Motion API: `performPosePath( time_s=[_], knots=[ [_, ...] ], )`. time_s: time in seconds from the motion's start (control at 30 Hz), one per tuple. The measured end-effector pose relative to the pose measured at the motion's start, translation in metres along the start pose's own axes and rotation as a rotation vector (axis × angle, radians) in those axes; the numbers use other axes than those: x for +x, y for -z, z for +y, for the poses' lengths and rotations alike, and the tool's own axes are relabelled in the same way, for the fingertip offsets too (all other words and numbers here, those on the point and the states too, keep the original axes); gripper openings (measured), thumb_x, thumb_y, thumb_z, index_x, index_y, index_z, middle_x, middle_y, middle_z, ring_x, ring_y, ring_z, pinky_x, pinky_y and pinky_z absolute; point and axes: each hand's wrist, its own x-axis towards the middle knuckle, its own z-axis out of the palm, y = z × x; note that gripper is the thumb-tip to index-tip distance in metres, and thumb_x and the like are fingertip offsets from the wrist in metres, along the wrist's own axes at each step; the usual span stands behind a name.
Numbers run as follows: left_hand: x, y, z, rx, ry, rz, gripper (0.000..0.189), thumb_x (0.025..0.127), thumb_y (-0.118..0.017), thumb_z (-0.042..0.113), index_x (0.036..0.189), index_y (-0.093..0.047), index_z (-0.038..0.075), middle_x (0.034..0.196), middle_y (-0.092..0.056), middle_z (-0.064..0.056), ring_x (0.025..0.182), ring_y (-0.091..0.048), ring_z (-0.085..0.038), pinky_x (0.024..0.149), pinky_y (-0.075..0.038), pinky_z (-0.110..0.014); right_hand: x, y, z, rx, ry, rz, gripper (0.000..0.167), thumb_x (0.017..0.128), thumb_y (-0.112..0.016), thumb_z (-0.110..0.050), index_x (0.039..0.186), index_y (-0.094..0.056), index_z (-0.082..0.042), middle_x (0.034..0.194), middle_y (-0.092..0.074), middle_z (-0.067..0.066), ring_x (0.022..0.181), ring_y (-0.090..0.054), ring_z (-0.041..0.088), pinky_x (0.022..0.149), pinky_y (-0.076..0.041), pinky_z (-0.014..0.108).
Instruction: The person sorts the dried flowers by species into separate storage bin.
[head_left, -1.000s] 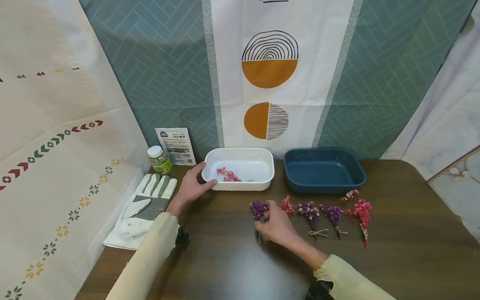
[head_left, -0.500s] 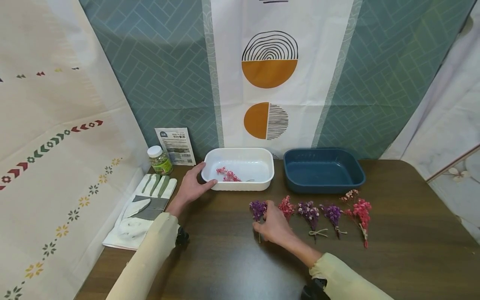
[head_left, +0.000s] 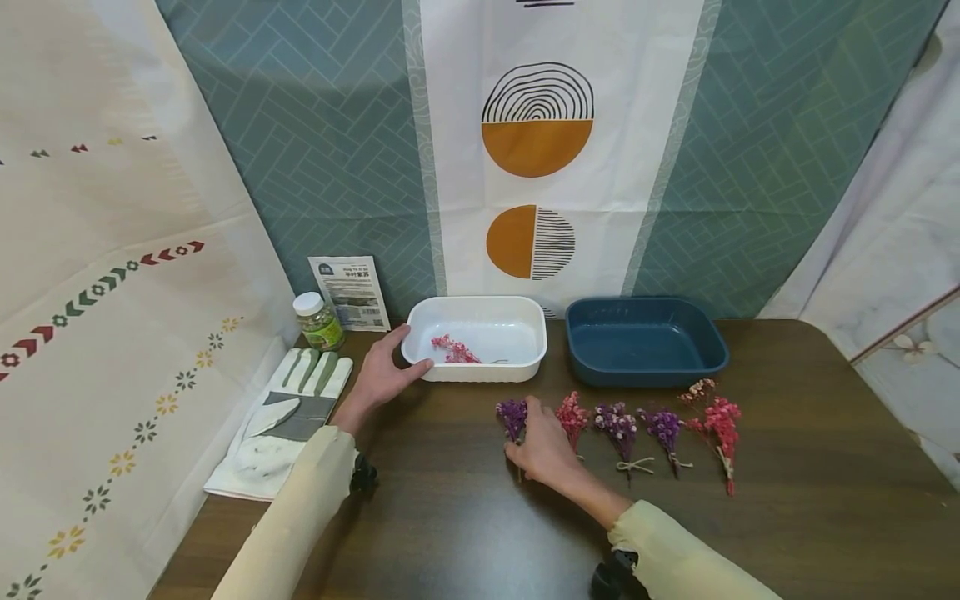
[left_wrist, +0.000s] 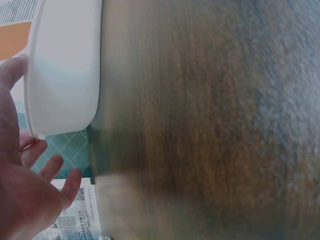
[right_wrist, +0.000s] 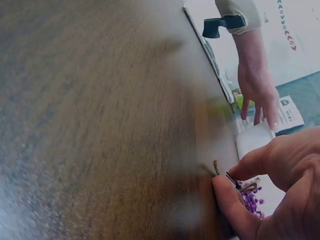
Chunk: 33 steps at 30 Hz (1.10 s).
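My left hand (head_left: pixel 380 372) holds the left end of a white rectangular basin (head_left: pixel 480 374), thumb at the near rim and fingers around the end. A pink dried-flower sprig (head_left: pixel 456 350) lies inside it. In the left wrist view, the thumb of my left hand (left_wrist: pixel 27 185) meets the basin's rim (left_wrist: pixel 29 90). Below the basin, my right hand (head_left: pixel 546 446) pinches a small bunch of purple dried flowers (head_left: pixel 512 415) by its stem. The right wrist view shows thumb and finger on the tied stem, with the purple blossoms (right_wrist: pixel 252 202) partly behind the hand.
To the right lie a pink bunch (head_left: pixel 572 414), two purple bunches (head_left: pixel 618 427) and a larger pink bunch (head_left: pixel 723 425). A dark blue basin (head_left: pixel 645 375) stands behind them. White gloves (head_left: pixel 292 408), a white-lidded jar (head_left: pixel 321 323) and a printed packet (head_left: pixel 351 292) are at left.
My right hand and forearm have shifted slightly left at the purple bunch, showing more of the pink bunch beside it. My left hand stays on the white basin.
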Motion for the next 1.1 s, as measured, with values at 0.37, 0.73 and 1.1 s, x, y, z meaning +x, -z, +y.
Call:
performPosePath(
  time_s=[0.37, 0.73, 1.1],
  knots=[
    [0.000, 0.000, 0.000, -0.005, -0.013, -0.001, 0.084, 0.088, -0.075, 0.036, 0.153, -0.035, 0.002, 0.157, -0.033, -0.019, 0.143, -0.031, -0.039, 0.113, -0.026, -0.058, 0.002, 0.000, 0.004, -0.005, 0.055, -0.038, 0.073, 0.084, -0.075, 0.000, 0.145, -0.037, 0.006, 0.107, -0.059, 0.027, 0.051, -0.059, 0.015, 0.045, -0.051, 0.029],
    [0.000, 0.000, 0.000, -0.012, -0.023, 0.004, 0.083, 0.088, -0.076, 0.035, 0.153, -0.036, 0.001, 0.157, -0.035, -0.019, 0.142, -0.033, -0.038, 0.113, -0.026, -0.057, 0.001, 0.001, 0.009, -0.017, 0.154, -0.040, 0.071, 0.082, -0.074, 0.003, 0.143, -0.038, 0.009, 0.076, -0.057, 0.002, 0.064, -0.055, 0.013, 0.056, -0.048, 0.030],
    [0.001, -0.001, 0.000, -0.016, -0.012, 0.004, 0.085, 0.087, -0.077, 0.036, 0.154, -0.035, 0.002, 0.157, -0.034, -0.019, 0.143, -0.032, -0.038, 0.113, -0.026, -0.056, 0.002, 0.002, 0.012, -0.002, 0.184, -0.049, 0.071, 0.082, -0.074, 0.005, 0.143, -0.040, 0.008, 0.075, -0.056, 0.000, 0.064, -0.053, 0.013, 0.058, -0.048, 0.032]
  ],
)
